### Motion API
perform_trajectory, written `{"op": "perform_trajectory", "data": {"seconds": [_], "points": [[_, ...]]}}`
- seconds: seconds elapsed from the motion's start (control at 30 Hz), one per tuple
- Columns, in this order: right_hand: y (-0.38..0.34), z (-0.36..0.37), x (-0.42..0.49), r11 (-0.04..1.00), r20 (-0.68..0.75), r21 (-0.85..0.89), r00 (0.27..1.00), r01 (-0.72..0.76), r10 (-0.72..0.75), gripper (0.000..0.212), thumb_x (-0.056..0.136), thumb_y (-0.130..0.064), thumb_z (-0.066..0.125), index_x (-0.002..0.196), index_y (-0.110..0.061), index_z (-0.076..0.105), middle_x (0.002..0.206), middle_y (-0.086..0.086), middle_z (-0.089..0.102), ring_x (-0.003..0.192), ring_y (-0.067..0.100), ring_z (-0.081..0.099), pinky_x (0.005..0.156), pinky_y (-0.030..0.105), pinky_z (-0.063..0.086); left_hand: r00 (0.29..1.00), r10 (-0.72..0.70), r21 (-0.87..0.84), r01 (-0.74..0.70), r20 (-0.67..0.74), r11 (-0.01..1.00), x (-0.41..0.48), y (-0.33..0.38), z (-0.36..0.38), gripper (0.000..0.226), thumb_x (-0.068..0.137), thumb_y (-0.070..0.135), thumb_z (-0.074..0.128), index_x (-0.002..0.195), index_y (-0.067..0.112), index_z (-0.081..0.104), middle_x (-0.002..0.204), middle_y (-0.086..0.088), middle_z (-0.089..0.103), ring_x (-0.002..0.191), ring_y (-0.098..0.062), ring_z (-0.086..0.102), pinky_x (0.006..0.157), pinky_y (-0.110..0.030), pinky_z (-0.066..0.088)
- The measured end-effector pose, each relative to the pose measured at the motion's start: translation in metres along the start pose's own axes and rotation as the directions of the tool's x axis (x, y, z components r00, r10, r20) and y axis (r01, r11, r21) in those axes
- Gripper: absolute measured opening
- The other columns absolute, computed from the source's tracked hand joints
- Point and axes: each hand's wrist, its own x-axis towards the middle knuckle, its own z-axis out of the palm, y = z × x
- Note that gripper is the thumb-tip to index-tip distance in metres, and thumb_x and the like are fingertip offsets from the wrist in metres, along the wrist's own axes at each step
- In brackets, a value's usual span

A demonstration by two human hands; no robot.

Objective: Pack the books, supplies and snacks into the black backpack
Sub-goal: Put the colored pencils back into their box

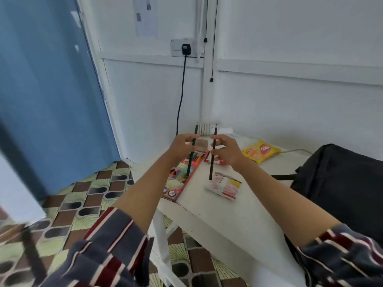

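My left hand (182,148) pinches a green pencil (192,150) that stands nearly upright above the table. My right hand (224,151) pinches a dark brown pencil (213,154), also upright. Below them lies an open box of coloured pencils (180,179) near the table's left edge. A small red and white packet (224,187) lies beside it. A yellow snack bag (261,151) sits farther back. The black backpack (342,179) stands on the right side of the table.
The white table (238,216) fills the lower right, its corner against white walls. A black cable (181,94) hangs from a wall socket. Small white and brown items lie behind my hands. A patterned floor and a blue door lie to the left.
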Motion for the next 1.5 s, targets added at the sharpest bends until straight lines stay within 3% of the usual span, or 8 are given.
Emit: {"op": "perform_trajectory", "data": {"seconds": [0.1, 0.3, 0.47, 0.73, 0.9, 1.1, 1.3, 1.5], "points": [[0.004, 0.021, 0.028, 1.0, -0.006, 0.002, 1.0, 0.006, -0.006, 0.048, 0.077, 0.012, 0.063, 0.122, -0.002, 0.054, 0.091, 0.005, 0.053, 0.08, 0.025, 0.057, 0.056, 0.025, 0.054, 0.999, -0.032, -0.006, 0.032, -0.014, 0.999, 0.021, -0.02, -0.02, 0.046, 0.083, -0.014, 0.053, 0.126, 0.003, 0.054, 0.123, -0.013, 0.054, 0.113, -0.031, 0.053, 0.096, -0.044, 0.046], [0.012, 0.048, 0.089, 0.993, 0.055, 0.075, 0.995, -0.091, 0.087, 0.056, 0.073, 0.017, 0.065, 0.124, 0.0, 0.051, 0.09, 0.006, 0.056, 0.077, 0.018, 0.058, 0.054, 0.017, 0.055, 0.984, -0.148, 0.005, 0.148, 0.094, 0.989, 0.075, -0.044, -0.046, 0.052, 0.086, -0.013, 0.049, 0.131, 0.011, 0.048, 0.13, -0.01, 0.047, 0.098, -0.021, 0.052, 0.065, -0.022, 0.049], [0.028, 0.066, 0.127, 0.996, 0.026, -0.018, 0.996, -0.088, 0.089, 0.06, 0.074, 0.014, 0.066, 0.128, -0.003, 0.048, 0.118, 0.018, 0.054, 0.092, 0.022, 0.057, 0.053, 0.01, 0.047, 0.971, -0.177, 0.044, 0.172, 0.159, 0.984, 0.117, -0.068, -0.048, 0.054, 0.086, -0.012, 0.05, 0.133, 0.014, 0.047, 0.132, -0.008, 0.047, 0.106, -0.022, 0.05, 0.073, -0.029, 0.049], [0.056, 0.075, 0.153, 0.978, -0.121, -0.177, 0.989, -0.111, 0.09, 0.061, 0.077, -0.001, 0.071, 0.132, -0.006, 0.046, 0.129, 0.014, 0.05, 0.109, 0.021, 0.055, 0.098, 0.039, 0.046, 0.952, -0.154, 0.036, 0.149, 0.265, 0.988, 0.163, -0.093, -0.041, 0.054, 0.087, -0.012, 0.049, 0.134, 0.013, 0.045, 0.132, -0.009, 0.047, 0.109, -0.022, 0.05, 0.071, -0.026, 0.049], [0.061, 0.082, 0.156, 0.943, -0.04, -0.299, 0.989, -0.145, 0.14, 0.065, 0.079, -0.008, 0.071, 0.137, -0.007, 0.041, 0.131, 0.013, 0.053, 0.113, 0.027, 0.056, 0.099, 0.037, 0.045, 0.919, -0.093, 0.042, 0.084, 0.383, 0.996, 0.178, -0.099, -0.038, 0.053, 0.086, -0.011, 0.05, 0.133, 0.014, 0.047, 0.131, -0.007, 0.048, 0.105, -0.019, 0.051, 0.066, -0.023, 0.051], [0.072, 0.089, 0.144, 0.791, 0.05, -0.607, 0.99, -0.076, 0.133, 0.057, 0.09, -0.029, 0.055, 0.141, -0.016, 0.033, 0.121, 0.005, 0.061, 0.119, 0.028, 0.048, 0.102, 0.037, 0.036, 0.878, -0.028, 0.019, 0.022, 0.478, 1.0, 0.187, -0.11, -0.035, 0.053, 0.086, -0.007, 0.054, 0.133, 0.016, 0.048, 0.132, -0.007, 0.047, 0.104, -0.019, 0.051, 0.063, -0.019, 0.052], [0.081, 0.087, 0.125, 0.413, 0.141, -0.91, 0.965, 0.04, 0.219, 0.064, 0.093, -0.054, 0.034, 0.148, -0.027, 0.015, 0.156, 0.004, 0.013, 0.142, 0.027, 0.01, 0.114, 0.047, 0.009, 0.86, 0.029, -0.032, -0.015, 0.509, 0.999, 0.188, -0.116, -0.035, 0.05, 0.087, -0.002, 0.056, 0.134, 0.015, 0.047, 0.135, -0.008, 0.046, 0.11, -0.019, 0.05, 0.065, -0.018, 0.05], [0.076, 0.084, 0.115, 0.354, 0.23, -0.927, 0.931, 0.12, 0.285, 0.105, 0.069, -0.083, 0.038, 0.148, -0.028, -0.004, 0.158, 0.004, -0.004, 0.144, 0.02, -0.011, 0.106, 0.055, -0.021, 0.858, 0.046, -0.061, -0.018, 0.512, 0.998, 0.188, -0.114, -0.034, 0.051, 0.086, -0.009, 0.052, 0.131, 0.015, 0.05, 0.133, -0.008, 0.048, 0.108, -0.022, 0.053, 0.071, -0.025, 0.054]]}}
